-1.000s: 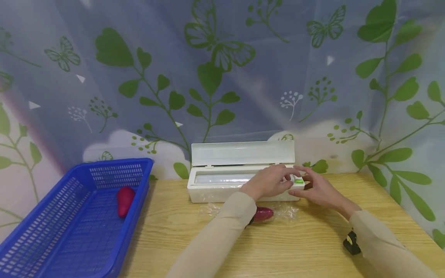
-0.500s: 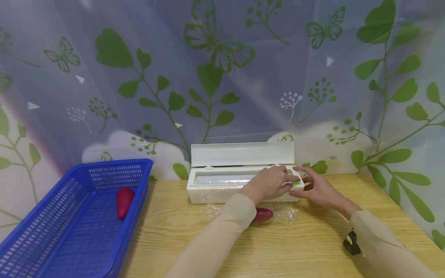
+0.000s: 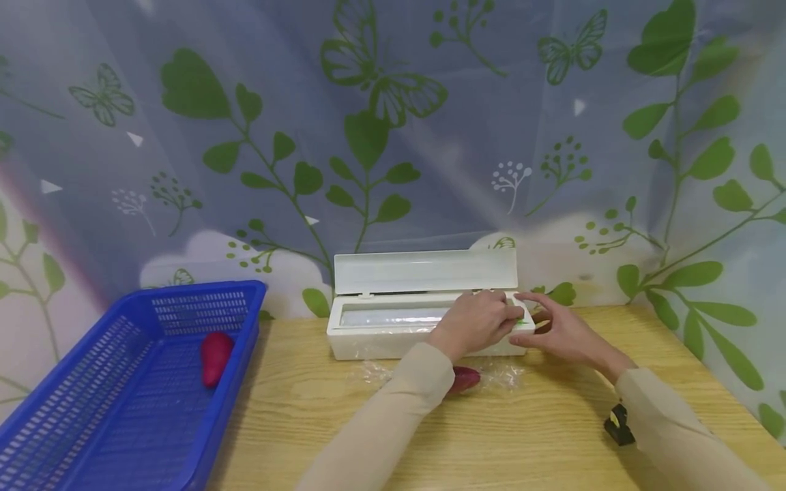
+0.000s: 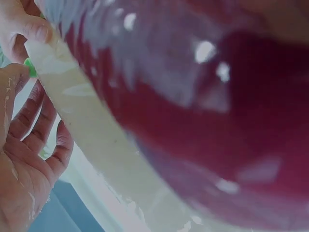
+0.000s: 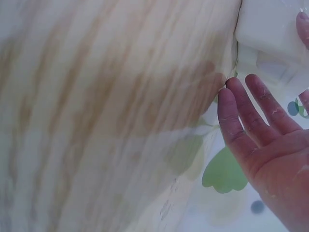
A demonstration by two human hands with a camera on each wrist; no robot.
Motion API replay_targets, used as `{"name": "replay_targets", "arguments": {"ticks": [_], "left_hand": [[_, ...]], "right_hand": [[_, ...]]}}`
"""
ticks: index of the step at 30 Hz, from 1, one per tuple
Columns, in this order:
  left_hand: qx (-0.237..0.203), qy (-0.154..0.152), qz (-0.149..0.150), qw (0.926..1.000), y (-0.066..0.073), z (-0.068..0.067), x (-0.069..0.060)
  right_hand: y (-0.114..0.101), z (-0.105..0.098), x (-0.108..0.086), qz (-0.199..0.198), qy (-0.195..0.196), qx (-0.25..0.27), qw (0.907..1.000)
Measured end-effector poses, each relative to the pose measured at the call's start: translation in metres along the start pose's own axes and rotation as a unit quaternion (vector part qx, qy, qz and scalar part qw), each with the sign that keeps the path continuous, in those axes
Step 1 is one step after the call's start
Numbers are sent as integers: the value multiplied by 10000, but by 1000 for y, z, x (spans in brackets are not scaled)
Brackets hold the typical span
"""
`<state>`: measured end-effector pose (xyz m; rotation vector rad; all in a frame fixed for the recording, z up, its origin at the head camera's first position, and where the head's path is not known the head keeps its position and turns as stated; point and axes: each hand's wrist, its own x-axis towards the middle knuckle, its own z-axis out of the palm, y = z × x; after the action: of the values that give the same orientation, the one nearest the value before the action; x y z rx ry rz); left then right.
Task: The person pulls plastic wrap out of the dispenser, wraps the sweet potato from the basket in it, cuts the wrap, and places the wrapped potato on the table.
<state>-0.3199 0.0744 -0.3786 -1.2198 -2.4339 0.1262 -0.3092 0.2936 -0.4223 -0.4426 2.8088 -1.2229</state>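
A white cling film dispenser box (image 3: 368, 344) stands with its lid (image 3: 424, 271) up, a film roll (image 3: 393, 317) inside. My left hand (image 3: 475, 322) is at the box's right end, thumb and index finger at a small green slide cutter (image 4: 30, 67), which they mostly cover in the head view. My right hand (image 3: 565, 332) holds the same end of the box between thumb and fingers. In front of the box, partly behind my left forearm, lies an elongated dark red vegetable-like item (image 3: 464, 379) under clear film (image 3: 503, 375); it looms large in the left wrist view.
A blue plastic basket (image 3: 230, 409) stands on the left with another smooth red item (image 3: 216, 358) in it. The wooden table (image 3: 491, 443) meets a leaf-patterned curtain (image 3: 430, 170) just behind the box. A black wrist mount (image 3: 618, 426) sits under my right sleeve.
My left index finger has moved right onto the green cutter and curled over it, hiding most of it. My right hand stays at the box's end. The basket and red items have not moved.
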Motion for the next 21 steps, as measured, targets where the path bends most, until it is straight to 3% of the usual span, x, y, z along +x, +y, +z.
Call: {"name": "replay_targets", "arguments": {"ticks": [15, 21], "left_hand": [[-47, -157, -100, 9998, -7, -2, -10], [90, -35, -45, 9999, -12, -5, -18]], "right_hand": [[-3, 0, 0, 137, 39, -181, 9997], [-3, 0, -1, 99, 125, -107, 9998]]}}
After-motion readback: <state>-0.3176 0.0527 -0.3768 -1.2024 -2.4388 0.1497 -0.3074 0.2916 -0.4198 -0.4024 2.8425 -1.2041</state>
